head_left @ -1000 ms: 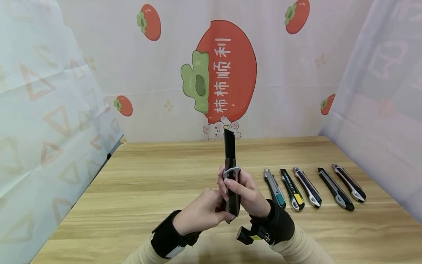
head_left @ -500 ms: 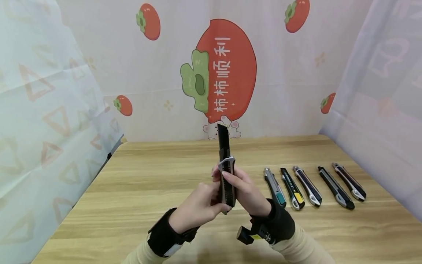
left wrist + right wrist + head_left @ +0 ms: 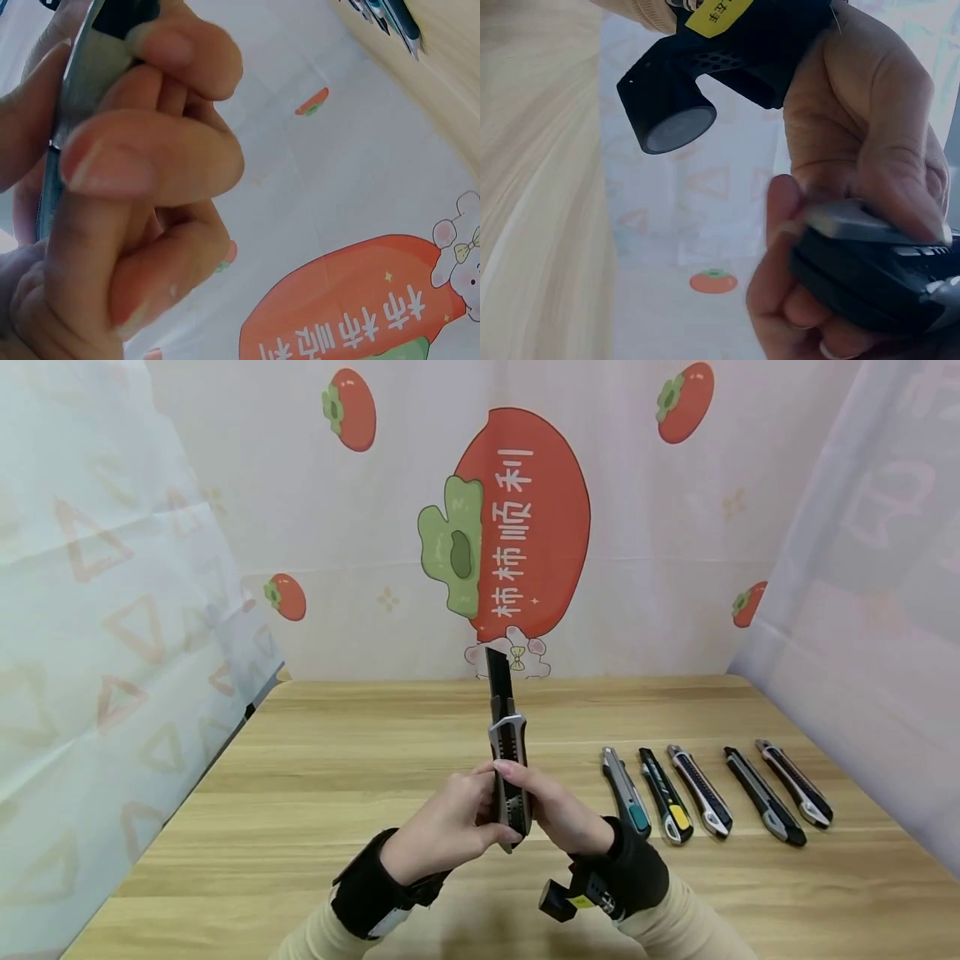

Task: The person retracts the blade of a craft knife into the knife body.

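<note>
A utility knife (image 3: 508, 752) with a long black blade stands nearly upright above the table in the head view, its tip leaning slightly left. My left hand (image 3: 446, 831) grips the lower handle, with the thumb near its bottom end. From the other side my right hand (image 3: 566, 810) holds the handle, its thumb (image 3: 512, 769) across the front below the silver guard. In the left wrist view, curled fingers (image 3: 150, 157) lie beside a part of the knife (image 3: 94, 75). The right wrist view shows the blurred dark end of the knife (image 3: 862, 277) between fingers.
Several more utility knives lie in a row on the right of the wooden table (image 3: 337, 760), among them one with a teal slider (image 3: 626, 793) and one with a yellow slider (image 3: 666, 797). Patterned cloth (image 3: 360, 527) hangs behind the table and along both sides.
The utility knife has shifted left and now leans slightly left. My right hand's thumb has slid down from near the guard to the middle of the handle. The row of knives lies as before.
</note>
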The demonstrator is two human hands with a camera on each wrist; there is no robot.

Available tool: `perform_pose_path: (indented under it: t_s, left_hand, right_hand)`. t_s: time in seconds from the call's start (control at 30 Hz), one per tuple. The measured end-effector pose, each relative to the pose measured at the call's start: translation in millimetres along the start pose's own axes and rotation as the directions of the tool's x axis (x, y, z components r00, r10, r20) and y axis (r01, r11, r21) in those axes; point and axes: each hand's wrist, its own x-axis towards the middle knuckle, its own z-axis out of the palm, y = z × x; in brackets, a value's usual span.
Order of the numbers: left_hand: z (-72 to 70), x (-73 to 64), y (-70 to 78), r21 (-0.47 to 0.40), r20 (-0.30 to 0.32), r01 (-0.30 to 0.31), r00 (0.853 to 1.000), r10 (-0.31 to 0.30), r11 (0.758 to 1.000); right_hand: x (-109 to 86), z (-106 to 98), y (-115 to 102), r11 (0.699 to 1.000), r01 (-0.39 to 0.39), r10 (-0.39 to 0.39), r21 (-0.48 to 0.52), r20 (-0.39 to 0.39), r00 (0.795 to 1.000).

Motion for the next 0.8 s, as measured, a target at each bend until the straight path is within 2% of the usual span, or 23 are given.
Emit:
perform_pose_path:
  t_s: [0.23, 0.37, 0.47, 0.6, 0.7, 0.8]
  left_hand:
    - [-4.1, -0.9, 0.5, -0.054, 0.019, 0.013, 1.0, -0.012, 0.998]
    - [-6.0, -1.6, 1.3, -0.05, 0.019, 0.021, 1.0, -0.02, 0.999]
    - [-6.5, -2.6, 1.4, -0.029, 0.007, -0.002, 1.0, 0.002, 1.0]
    - [-8.1, -4.1, 1.3, -0.036, -0.014, -0.032, 0.999, 0.031, 0.999]
    - [-10.2, -4.5, 0.9, -0.041, -0.035, -0.03, 0.999, 0.029, 0.999]
    - [-11.9, -4.6, 0.6, -0.039, -0.046, -0.024, 0.999, 0.022, 0.999]
  right_hand:
    - [3.9, -0.9, 2.1, 0.999, 0.036, -0.035, -0.014, 0.067, 0.997]
    - [3.5, -3.5, 2.7, 0.996, 0.08, -0.073, -0.045, 0.126, 0.989]
    - [2.2, -5.8, 2.2, 0.993, 0.102, -0.093, -0.05, 0.171, 0.981]
    - [1.8, -5.3, 2.3, 0.998, 0.056, -0.061, 0.034, 0.199, 0.978]
    - [2.8, -3.0, 3.4, 0.992, -0.005, -0.021, 0.123, 0.21, 0.977]
    - [2.9, -1.2, 4.6, 0.988, -0.029, -0.003, 0.154, 0.205, 0.979]
